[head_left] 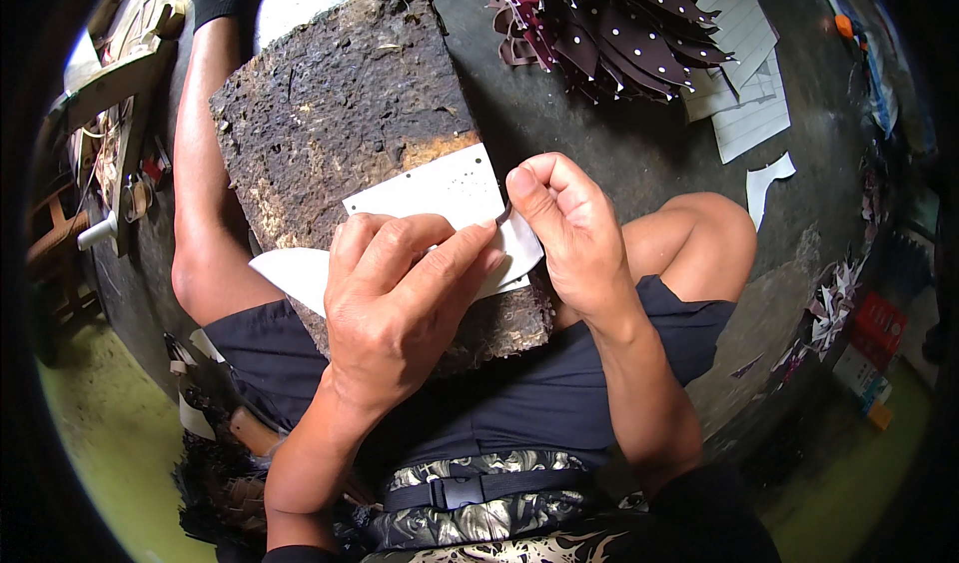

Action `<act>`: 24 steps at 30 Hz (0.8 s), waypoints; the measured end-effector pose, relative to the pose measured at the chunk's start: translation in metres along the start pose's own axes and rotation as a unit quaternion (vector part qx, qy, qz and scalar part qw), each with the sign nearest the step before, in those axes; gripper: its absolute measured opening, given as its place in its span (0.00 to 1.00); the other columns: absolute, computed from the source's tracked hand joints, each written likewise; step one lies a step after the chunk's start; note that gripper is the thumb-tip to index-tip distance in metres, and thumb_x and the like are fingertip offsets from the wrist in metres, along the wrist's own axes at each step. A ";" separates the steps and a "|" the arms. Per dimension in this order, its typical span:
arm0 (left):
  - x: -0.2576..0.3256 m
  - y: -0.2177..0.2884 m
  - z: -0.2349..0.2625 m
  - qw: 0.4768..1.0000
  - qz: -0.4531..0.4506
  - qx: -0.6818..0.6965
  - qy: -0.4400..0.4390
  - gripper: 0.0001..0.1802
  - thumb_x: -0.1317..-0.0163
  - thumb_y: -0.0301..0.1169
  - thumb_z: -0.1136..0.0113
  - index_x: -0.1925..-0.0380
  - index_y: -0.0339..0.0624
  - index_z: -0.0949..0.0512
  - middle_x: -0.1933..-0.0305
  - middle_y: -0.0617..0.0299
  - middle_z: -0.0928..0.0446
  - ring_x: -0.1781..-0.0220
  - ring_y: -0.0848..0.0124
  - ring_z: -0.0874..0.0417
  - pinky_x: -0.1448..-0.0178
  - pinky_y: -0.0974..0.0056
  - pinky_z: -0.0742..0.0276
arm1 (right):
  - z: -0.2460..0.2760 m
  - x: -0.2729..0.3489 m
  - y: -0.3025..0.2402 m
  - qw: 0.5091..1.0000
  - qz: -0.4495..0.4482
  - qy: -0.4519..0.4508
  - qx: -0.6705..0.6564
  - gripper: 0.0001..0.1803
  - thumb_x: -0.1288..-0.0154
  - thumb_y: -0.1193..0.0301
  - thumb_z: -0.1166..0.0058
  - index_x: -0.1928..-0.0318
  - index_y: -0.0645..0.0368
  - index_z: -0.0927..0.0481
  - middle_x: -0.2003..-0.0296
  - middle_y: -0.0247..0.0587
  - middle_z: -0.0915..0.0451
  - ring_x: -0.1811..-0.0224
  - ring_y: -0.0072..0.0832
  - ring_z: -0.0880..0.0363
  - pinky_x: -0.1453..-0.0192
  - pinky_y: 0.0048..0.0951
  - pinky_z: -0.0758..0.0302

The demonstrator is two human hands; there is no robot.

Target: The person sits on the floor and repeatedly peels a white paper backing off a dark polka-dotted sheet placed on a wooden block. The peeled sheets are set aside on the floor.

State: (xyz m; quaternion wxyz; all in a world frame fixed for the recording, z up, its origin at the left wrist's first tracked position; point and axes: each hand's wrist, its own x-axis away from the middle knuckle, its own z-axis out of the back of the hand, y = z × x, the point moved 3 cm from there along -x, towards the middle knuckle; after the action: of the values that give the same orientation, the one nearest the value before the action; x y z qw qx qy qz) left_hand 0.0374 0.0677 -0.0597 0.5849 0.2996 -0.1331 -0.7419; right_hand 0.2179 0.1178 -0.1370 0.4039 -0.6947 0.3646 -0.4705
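Observation:
A worn, crusted dark board (340, 103) lies between my legs. On its near right part rests a flat white piece (430, 185) with small dark holes or dots. A second white piece (295, 275), with a pointed left end, lies partly under my left hand (385, 293). The fingers of that hand are bent and press on the white pieces, thumb and forefinger together at their right end. Just right of the board's edge is my right hand (571, 228), its fingers curled and thumb against forefinger. Whatever it pinches is hidden, beside a curved white edge (521, 241).
Beyond the board to the right sits a pile of dark polka-dot pieces (619, 23), beside lined paper sheets (747, 113). A white scrap (767, 183) lies on the floor. Wooden frames (120, 93) stand at left; scraps and a red box (879, 328) lie at right.

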 end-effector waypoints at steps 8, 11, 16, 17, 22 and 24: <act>-0.001 0.000 0.001 1.000 -0.004 -0.015 -0.004 0.18 0.42 0.30 0.13 0.51 0.51 0.06 0.59 0.68 0.15 0.58 0.65 0.17 0.49 0.56 0.25 | 0.006 -0.008 0.012 1.000 0.001 0.018 0.012 0.17 0.06 0.59 0.40 0.52 0.60 0.18 0.66 0.21 0.22 0.64 0.09 0.30 0.61 0.20 0.29; -0.002 -0.001 0.001 1.000 -0.007 -0.018 -0.002 0.18 0.42 0.32 0.13 0.51 0.53 0.06 0.58 0.70 0.15 0.56 0.65 0.16 0.46 0.54 0.27 | 0.008 -0.010 0.016 1.000 0.001 0.023 0.014 0.17 0.06 0.59 0.40 0.52 0.60 0.18 0.66 0.21 0.23 0.64 0.09 0.30 0.61 0.20 0.29; -0.004 -0.004 0.002 1.000 -0.012 -0.012 -0.014 0.19 0.43 0.32 0.12 0.51 0.55 0.06 0.58 0.71 0.16 0.55 0.64 0.16 0.43 0.53 0.27 | 0.012 -0.014 0.020 0.998 0.002 0.041 0.041 0.18 0.06 0.58 0.40 0.53 0.61 0.18 0.68 0.21 0.23 0.65 0.10 0.30 0.62 0.21 0.29; -0.004 -0.005 0.002 1.000 -0.014 -0.008 -0.015 0.19 0.44 0.32 0.12 0.51 0.55 0.06 0.58 0.71 0.16 0.54 0.64 0.16 0.43 0.52 0.27 | 0.013 -0.015 0.021 0.998 0.001 0.043 0.051 0.18 0.07 0.58 0.39 0.53 0.61 0.17 0.68 0.21 0.23 0.65 0.10 0.30 0.62 0.22 0.29; -0.005 -0.007 0.005 0.999 -0.012 0.001 -0.030 0.20 0.44 0.32 0.12 0.51 0.56 0.06 0.58 0.72 0.16 0.54 0.64 0.17 0.42 0.52 0.28 | 0.019 -0.020 0.025 0.995 -0.010 0.058 0.076 0.19 0.07 0.57 0.38 0.53 0.61 0.17 0.69 0.23 0.23 0.66 0.11 0.30 0.62 0.23 0.28; -0.005 -0.008 0.006 0.999 -0.013 0.002 -0.034 0.20 0.44 0.32 0.12 0.50 0.57 0.06 0.58 0.73 0.16 0.54 0.63 0.17 0.42 0.52 0.28 | 0.019 -0.021 0.026 0.995 -0.013 0.057 0.079 0.19 0.08 0.57 0.38 0.53 0.62 0.17 0.69 0.23 0.22 0.66 0.11 0.30 0.61 0.24 0.28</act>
State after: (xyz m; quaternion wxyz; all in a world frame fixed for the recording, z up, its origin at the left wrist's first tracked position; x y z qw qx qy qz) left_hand 0.0282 0.0737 -0.0582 0.5693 0.2773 -0.1506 -0.7591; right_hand 0.2269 0.1302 -0.1724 0.4298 -0.6376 0.3399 -0.5416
